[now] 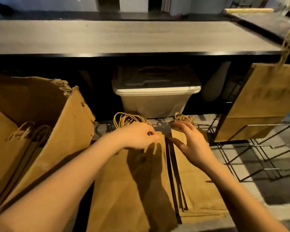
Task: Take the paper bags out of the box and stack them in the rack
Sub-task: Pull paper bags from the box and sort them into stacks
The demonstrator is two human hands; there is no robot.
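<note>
Left hand (137,136) pinching paper bags (120,190), right hand (191,144) spread loose, far-right bag (261,97) (print blurred, unreadable).

Brown paper bags (129,190), black rack (258,158)

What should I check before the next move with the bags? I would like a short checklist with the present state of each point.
1. Left hand grips the left stack: ok, its fingers curl at the top edge.
2. Right hand is free: ok, its fingers are spread and hold nothing.
3. Bags remain in the box: ok, handles show inside.
4. Room in the rack: ok, one bag leans at its far end and the near wires are bare.
5. Right stack is even: not ok, its lower edges fan out.
6. Handles are untangled: cannot tell, they are blurred.
</note>
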